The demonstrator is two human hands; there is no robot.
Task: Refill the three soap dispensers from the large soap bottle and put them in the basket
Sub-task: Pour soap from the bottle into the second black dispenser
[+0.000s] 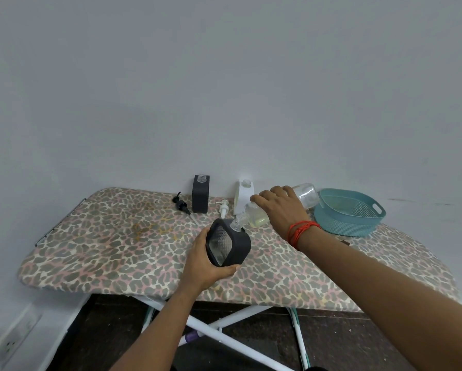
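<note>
Three dispensers have their necks open, and I am at the pouring step for the first of them. My left hand (205, 261) holds the dark dispenser (228, 246) from below, fingers curled round its body, tilted over the ironing board (104, 250). My right hand (280, 210) grips the large soap bottle (259, 218) from above with fingers wrapped round it. The bottle is tipped so that its neck meets the dispenser mouth, and yellowish soap lies near that neck.

I judge the next move calls for a slow tilt and steady aim, because both mouths are narrow.

The second dark dispenser (201, 194) and the white dispenser (244, 195) wait at the far edge by the wall, with a black pump (181, 203) and a white pump (223, 207) lying near them. The basket (350, 212) sits to the right with no dispenser inside. Open room is on the left half of the board, and the near edge is close under my left hand.
</note>
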